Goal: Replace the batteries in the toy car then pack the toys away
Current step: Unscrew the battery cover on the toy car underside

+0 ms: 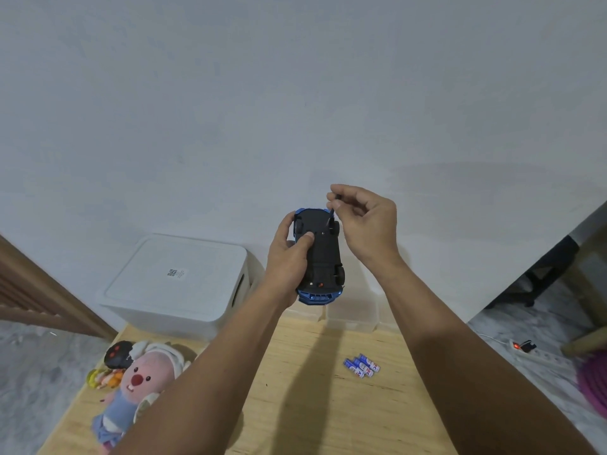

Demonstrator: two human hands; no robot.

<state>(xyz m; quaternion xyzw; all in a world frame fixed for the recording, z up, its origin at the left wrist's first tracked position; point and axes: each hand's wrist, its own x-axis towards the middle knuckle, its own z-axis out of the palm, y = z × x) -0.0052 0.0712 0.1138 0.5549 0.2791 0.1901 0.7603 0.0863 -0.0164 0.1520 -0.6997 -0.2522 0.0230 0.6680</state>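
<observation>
While both arms reach forward over the tabletop (295,389), the toy car (320,257) is held up in the air, well above the wood, belly toward the camera. Black underside showing; blue body visible only at the two ends. Wheels seen along the right edge.

Left hand (289,257) grips the car from its left side, fingers curled round the body, thumb pressed flat on the black underside near the far end.

Right hand (364,221) is raised just beside the car's far right corner. Its fingers (341,192) are curled narrow, thumb and forefinger pinching the top of a small dark screwdriver (332,210). The tool's thin shaft points down to the underside near the far right wheel; whether the tip sits in a screw cannot be told.

Batteries (362,367): a small cluster of blue and white cells lying on the tabletop, right of centre, touching one another, well apart from the car.

Left end of the tabletop: a pink plush toy (138,385) in a blue outfit lying on its back. Just behind it, a black rounded remote (116,354) with red marks, and a small yellow-orange toy (103,379) beside the plush head.

Far left of the tabletop, against the wall: a white storage box (177,280) with its lid on, a small printed label on top.

Floor at right: a white power strip (535,354) with a red light.
</observation>
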